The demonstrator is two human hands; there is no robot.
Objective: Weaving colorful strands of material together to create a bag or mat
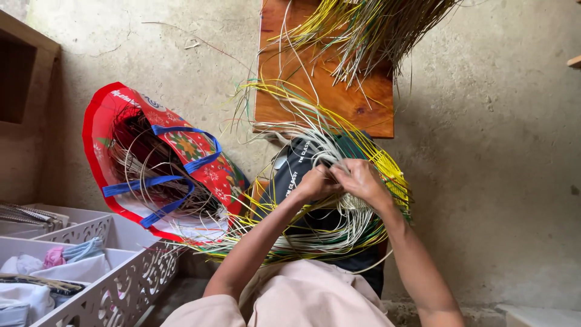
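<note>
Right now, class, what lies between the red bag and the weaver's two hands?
In the head view, loose yellow, green and white strips fan across the gap between the red bag and the hands.

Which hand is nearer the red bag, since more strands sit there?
Left. The left hand is on the side of the red bag; the right hand lies farther off, across the woven strands.

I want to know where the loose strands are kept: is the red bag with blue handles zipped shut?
No: the red bag lies open on the floor, with dark and pale strands showing inside its mouth.
</note>
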